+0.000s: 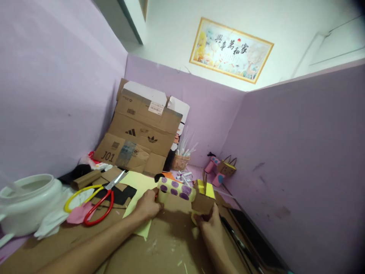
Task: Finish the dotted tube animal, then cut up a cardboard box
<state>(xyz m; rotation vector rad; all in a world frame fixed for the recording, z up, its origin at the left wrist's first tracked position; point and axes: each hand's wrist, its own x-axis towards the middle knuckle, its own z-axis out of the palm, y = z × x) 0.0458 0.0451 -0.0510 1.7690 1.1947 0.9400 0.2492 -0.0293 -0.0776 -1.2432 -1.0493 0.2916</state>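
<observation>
Left hand [148, 205] and right hand [210, 224], fingers [156, 206] gripping, hold a spotted figure [176, 188] nearer the right edge of the tabletop [18, 246].

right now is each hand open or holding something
Left hand: fingers curled, apparently holding one end of the spotted roll.
Right hand: fingers bent by the small cardboard box; grip cannot be told.

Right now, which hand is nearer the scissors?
Left: the left hand is to the right of the scissors; the right hand is farther right, near the small cardboard box.
</observation>
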